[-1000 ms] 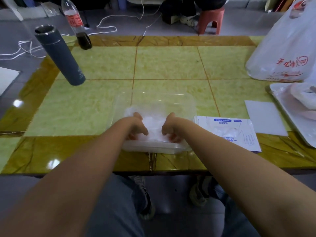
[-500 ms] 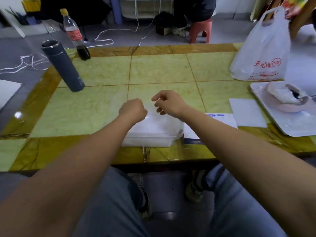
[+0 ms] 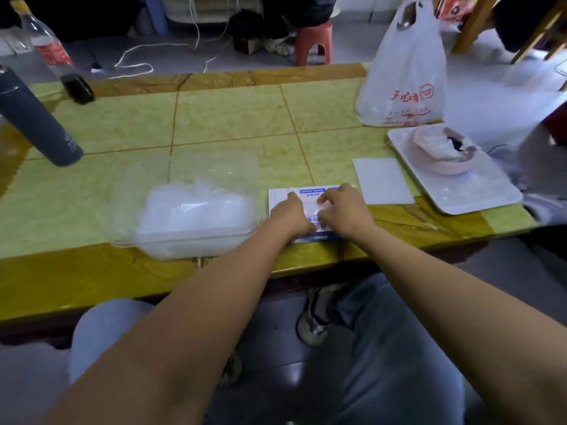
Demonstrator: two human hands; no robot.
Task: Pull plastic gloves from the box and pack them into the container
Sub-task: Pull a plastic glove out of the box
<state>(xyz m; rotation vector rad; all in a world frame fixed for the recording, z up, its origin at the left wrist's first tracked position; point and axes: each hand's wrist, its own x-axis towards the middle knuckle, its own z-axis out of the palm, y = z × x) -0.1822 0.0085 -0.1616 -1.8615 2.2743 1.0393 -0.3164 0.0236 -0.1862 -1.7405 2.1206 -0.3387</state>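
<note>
Jeans-clad knees (image 3: 399, 348) sit under the near edge of the desk (image 3: 230, 118). Just past that edge both grips lie on the flat blue-and-white glove box (image 3: 310, 193). The left grip (image 3: 291, 214) and right grip (image 3: 345, 210) are curled side by side with fingertips hidden, so I cannot tell whether either pinches anything. Left of the box stands the clear container (image 3: 184, 237), with crumpled plastic gloves (image 3: 196, 210) piled inside. To the right lie a white card (image 3: 382, 180) and a tray (image 3: 478, 191). Farther back stand a grey flask (image 3: 33, 124), a bottle (image 3: 52, 53) and a white plastic bag (image 3: 405, 78).

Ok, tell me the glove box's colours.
The glove box is white with blue printing, seen in the head view.
</note>
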